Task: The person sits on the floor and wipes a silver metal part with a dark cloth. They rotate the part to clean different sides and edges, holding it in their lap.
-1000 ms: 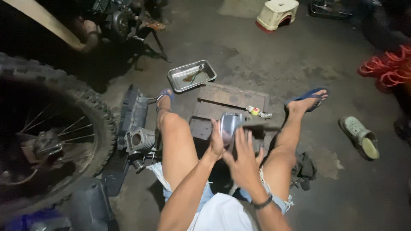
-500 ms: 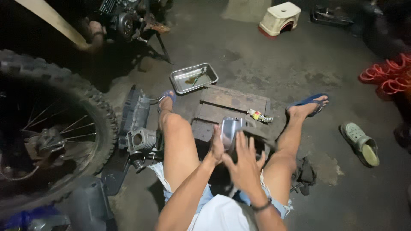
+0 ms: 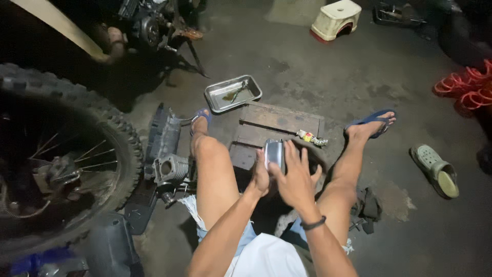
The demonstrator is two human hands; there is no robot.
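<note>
Fingers of the right hand (image 3: 296,179) spread wide, flat against the right side of a small metal part (image 3: 274,153); the left hand (image 3: 260,177) pinches its left edge. Upright, long axis vertical, the part sits between both hands, above the wooden board (image 3: 277,123).

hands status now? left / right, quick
Left hand: closed on the side of the small shiny metal part.
Right hand: fingers spread, resting open against the same part, not gripping it.
</note>
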